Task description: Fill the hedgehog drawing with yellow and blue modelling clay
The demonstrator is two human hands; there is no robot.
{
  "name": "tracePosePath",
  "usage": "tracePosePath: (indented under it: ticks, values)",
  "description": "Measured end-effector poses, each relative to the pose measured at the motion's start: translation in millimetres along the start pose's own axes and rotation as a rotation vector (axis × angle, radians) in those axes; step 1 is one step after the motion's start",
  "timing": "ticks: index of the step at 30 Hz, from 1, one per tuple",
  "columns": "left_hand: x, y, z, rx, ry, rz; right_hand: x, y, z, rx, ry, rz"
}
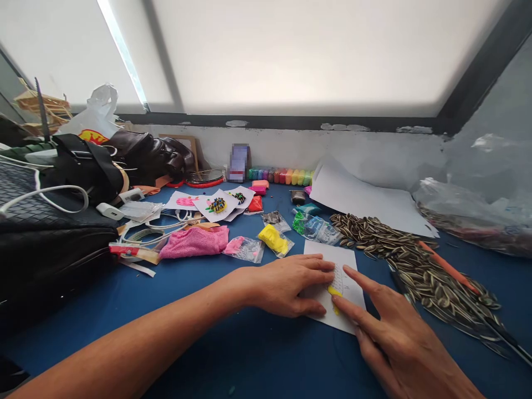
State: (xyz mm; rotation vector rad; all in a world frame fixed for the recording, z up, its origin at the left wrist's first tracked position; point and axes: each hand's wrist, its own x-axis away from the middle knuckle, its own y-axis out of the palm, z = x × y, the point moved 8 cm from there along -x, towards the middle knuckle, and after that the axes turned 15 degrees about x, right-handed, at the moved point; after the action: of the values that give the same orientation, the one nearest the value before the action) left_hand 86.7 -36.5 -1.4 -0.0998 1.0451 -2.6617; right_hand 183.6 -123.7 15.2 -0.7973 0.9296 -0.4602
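A white paper sheet (353, 318) with a pencil drawing (338, 277) lies on the blue table. Soft yellow clay (333, 290) covers the lower part of the drawing. My left hand (286, 282) rests flat on the paper's left side, fingers stretched and apart, holding nothing. From the right, my right hand (390, 321) reaches over the sheet with its fingers spread. One of its fingertips touches the yellow clay. Just beyond the paper sits a small bag of yellow clay (274, 239), with a bag of pink clay (243, 248) left of it.
Sunflower seeds (415, 266) are heaped at the right beside an orange-handled tool (451, 267). Large white sheets (361, 194) lean behind them. Decorated paper pieces (216, 205), a pink cloth (195, 242) and white cables (62, 191) lie left. Colourful clay packs (282, 176) line the wall.
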Motion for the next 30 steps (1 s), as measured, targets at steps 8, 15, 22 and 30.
tracePosePath:
  ticks: [8,15,22,30]
  values:
    - [0,0,-2,0.022,0.002,0.003,10,5,5,-0.034,0.053,-0.001]
    - [-1,-1,0,0.019,-0.003,0.006,5,5,2,0.0,0.015,-0.026]
    - [1,-1,0,0.036,-0.004,0.007,4,-3,3,0.026,0.032,0.017]
    - [0,-1,0,0.021,0.009,0.008,2,-2,2,-0.006,0.017,0.029]
